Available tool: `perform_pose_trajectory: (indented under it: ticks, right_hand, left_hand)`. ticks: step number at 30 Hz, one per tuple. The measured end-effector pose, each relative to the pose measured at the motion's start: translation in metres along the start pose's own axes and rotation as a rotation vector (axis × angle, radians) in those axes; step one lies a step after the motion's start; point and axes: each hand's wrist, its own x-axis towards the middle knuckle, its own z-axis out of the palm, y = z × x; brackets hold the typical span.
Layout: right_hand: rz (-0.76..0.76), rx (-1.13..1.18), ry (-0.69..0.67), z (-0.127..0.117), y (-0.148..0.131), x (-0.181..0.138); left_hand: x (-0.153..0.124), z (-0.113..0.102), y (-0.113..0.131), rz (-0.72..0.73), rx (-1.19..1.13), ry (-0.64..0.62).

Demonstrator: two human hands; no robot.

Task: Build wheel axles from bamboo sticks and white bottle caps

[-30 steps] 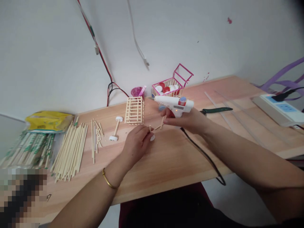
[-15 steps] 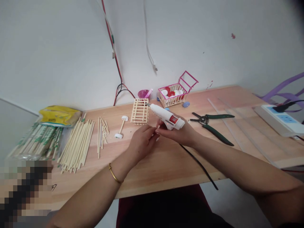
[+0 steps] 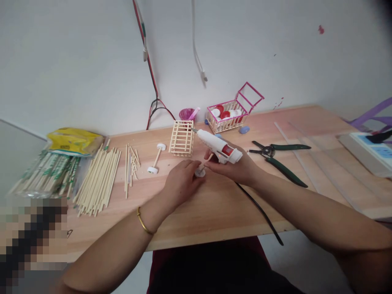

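Head camera: At a pale wooden surface (image 3: 214, 208), a person's left hand (image 3: 180, 181) curls palm-down, its fingers (image 3: 194, 168) closed on a small white wheel (image 3: 200, 173) that sits on the wood. A thin stick (image 3: 208, 160) slants up from the wheel toward the right hand (image 3: 237, 166). That hand's fingers are wrapped tight round a white hot glue gun (image 3: 216, 145), whose nozzle points away from the person, and its black cord (image 3: 260, 212) trails back over the near edge.

Just beyond the left fingers stands a small stick-built cage (image 3: 182, 138). Further left of them lie a two-wheeled axle (image 3: 156, 158), cut stick pieces (image 3: 131, 167) and a heap of bamboo sticks (image 3: 98, 179). Right of the right fingers rest green-handled pliers (image 3: 280, 157). Well beyond them, by the wall, sits a pink-trimmed basket cart (image 3: 229, 116).
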Motion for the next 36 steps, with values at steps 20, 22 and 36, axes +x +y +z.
perform_pose_trajectory:
  ticks: [20,22,36]
  right_hand:
    - [-0.045,-0.148,0.05,-0.0025,0.0005,0.001]
    - [-0.043,-0.142,0.051,-0.0024,0.0005,0.0011]
    - [-0.066,-0.168,0.024,-0.0002,-0.002,-0.0003]
  left_hand:
    - [-0.0007,0.0049,-0.0002,0.06,-0.081,0.07]
    - [-0.0006,0.005,0.0003,0.06,-0.084,0.064]
    - [-0.0005,0.0077,-0.0024,0.074,-0.092,0.036]
